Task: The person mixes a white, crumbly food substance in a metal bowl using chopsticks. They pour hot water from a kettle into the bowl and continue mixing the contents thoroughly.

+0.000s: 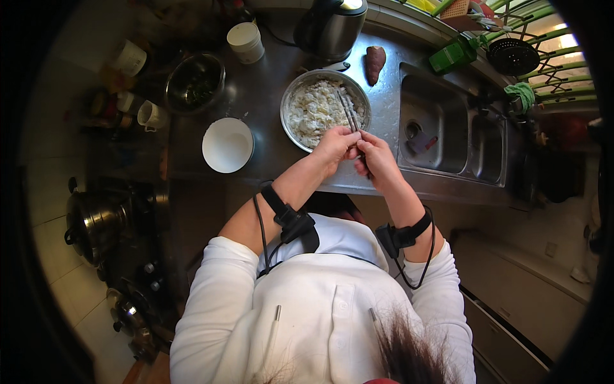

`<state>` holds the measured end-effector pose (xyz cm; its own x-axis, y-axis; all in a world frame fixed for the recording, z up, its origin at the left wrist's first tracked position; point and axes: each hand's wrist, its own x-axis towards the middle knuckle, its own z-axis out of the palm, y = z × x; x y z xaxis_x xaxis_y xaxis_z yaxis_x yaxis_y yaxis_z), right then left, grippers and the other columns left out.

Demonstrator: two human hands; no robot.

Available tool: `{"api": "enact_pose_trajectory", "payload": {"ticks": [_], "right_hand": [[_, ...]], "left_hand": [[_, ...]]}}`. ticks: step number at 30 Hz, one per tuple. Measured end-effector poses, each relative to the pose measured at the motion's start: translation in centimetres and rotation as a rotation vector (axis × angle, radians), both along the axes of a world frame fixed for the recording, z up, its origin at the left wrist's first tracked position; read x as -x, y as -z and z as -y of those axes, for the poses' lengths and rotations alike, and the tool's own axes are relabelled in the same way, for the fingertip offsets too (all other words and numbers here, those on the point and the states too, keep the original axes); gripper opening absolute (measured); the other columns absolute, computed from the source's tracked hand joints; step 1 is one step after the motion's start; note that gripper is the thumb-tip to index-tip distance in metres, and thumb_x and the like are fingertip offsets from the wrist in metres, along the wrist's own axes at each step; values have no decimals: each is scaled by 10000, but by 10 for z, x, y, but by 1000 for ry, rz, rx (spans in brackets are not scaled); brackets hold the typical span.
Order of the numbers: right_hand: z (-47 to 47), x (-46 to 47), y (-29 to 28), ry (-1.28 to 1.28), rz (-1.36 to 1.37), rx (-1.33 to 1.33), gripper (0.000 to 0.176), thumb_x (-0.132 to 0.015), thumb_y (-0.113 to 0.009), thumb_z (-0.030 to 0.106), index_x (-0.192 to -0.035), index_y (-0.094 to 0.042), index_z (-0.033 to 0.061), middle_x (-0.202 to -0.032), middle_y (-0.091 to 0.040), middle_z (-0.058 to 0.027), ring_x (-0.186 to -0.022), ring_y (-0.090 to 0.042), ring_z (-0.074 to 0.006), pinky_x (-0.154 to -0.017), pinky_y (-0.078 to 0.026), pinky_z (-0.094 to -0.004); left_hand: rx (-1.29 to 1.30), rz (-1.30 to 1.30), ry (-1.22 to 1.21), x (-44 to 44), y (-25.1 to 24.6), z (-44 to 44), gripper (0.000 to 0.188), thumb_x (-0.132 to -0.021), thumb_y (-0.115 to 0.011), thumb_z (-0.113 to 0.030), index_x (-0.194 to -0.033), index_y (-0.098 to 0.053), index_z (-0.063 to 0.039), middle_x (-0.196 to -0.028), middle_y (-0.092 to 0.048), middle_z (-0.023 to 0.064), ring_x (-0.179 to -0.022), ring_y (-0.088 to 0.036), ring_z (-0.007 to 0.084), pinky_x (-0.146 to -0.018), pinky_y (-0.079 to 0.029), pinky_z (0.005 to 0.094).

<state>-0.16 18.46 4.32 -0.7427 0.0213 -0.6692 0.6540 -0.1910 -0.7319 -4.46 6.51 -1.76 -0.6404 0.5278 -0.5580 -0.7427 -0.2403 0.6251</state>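
Note:
A pair of dark chopsticks (pixel 349 113) slants over a round metal bowl (pixel 285 122), tips pointing into it. My right hand (pixel 379 158) grips their lower ends at the bowl's near right rim. Beside it, my left hand (pixel 334 148) pinches the sticks with thumb and fingers, and the two hands touch. Pale, clumpy dough-like mixture (pixel 314 108) fills much of the bowl, and whitish residue clings to the chopsticks. To the left of the bowl, a white bowl (pixel 228 145) sits on the steel counter (pixel 268 163).
Right of the metal bowl are a sweet potato (pixel 374 65) and a double sink (pixel 434 125). Behind stand an electric kettle (pixel 336 33) and a white tub (pixel 245 43). A steel bowl of greens (pixel 195 82) lies left. A green bottle (pixel 453 54) stands by the window; pots (pixel 93 225) occupy the stove.

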Motion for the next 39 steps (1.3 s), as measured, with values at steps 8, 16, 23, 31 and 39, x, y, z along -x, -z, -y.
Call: {"api": "enact_pose_trajectory", "payload": {"ticks": [8,16,23,31,39], "right_hand": [[-51,10,2,-419,-116,-738,439,-883,-465,67,-1316,-521,22,-761,-608,-126,-650,-593,-185,-626,-474,-328],[-31,44,3,-633,-114,-986,424,-836,-507,49,-1256,-564,42,-838,-654,-195,-804,-657,-337,-715,-503,-410],[-25,38,-60,-1131,-6,-1574,370,-852,-483,99,-1185,-627,168,-886,-684,-152,-859,-661,-351,-714,-529,-456],[-11,129,-44,-1299,-234,-2013,246,-847,-531,90,-992,-706,182,-778,-679,-116,-755,-691,-289,-615,-555,-386],[-9,129,-64,-1399,-235,-2077,183,-820,-559,134,-905,-717,170,-836,-704,-93,-801,-694,-288,-631,-546,-382]], "left_hand": [[1043,-774,-698,43,54,76,175,-847,-579,-60,-988,-667,-4,-872,-627,102,-758,-581,163,-742,-489,302],[952,-753,-634,52,94,77,246,-867,-547,-122,-1062,-650,-13,-938,-656,239,-882,-617,416,-781,-497,453],[974,-883,-648,61,98,73,343,-834,-529,-39,-1162,-629,-31,-919,-654,254,-825,-632,412,-741,-513,458],[999,-1050,-449,65,98,86,408,-768,-501,32,-1166,-593,47,-923,-654,259,-809,-639,406,-718,-526,463],[1082,-974,-418,65,88,82,450,-755,-512,13,-1201,-573,4,-918,-665,233,-812,-649,391,-697,-536,467]]}}
